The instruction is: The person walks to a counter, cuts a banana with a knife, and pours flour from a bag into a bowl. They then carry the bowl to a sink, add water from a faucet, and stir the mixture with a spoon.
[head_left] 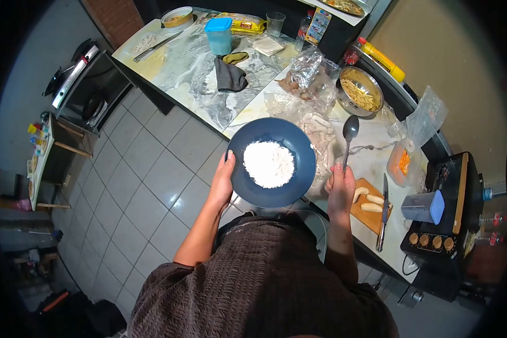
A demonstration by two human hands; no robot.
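Starting at the far left of my feed, the left hand (pixel 222 183) was clamped on the near-left rim of a blue plate (pixel 290 138), thumb hooked over the edge and the fingers tucked out of sight beneath. The plate sat level, carried in front of the body and out over the counter's edge, filling the whole gap between the two hands. A heap of white flour (pixel 268 164) lay at its middle, about as far from one hand as from the other.

Moving right, past the plate's far rim, the right hand (pixel 340 190) was closed in a fist around the handle of a spoon (pixel 347 147). The two hands were well apart, with the plate between them. I read the spoon's long axis as running almost straight away from the body: handle end buried in the fist, bowl end at the top, pointing out over the counter and tilted a touch to the right. The spoon stood just beside the plate's right edge; I could not tell whether they touched.

Right again, just beyond the right hand, a wooden cutting board (pixel 372 221) carried a few pale pieces (pixel 372 207), and a knife (pixel 383 214) lay along the board's outer side, its blade pointing away from the body.
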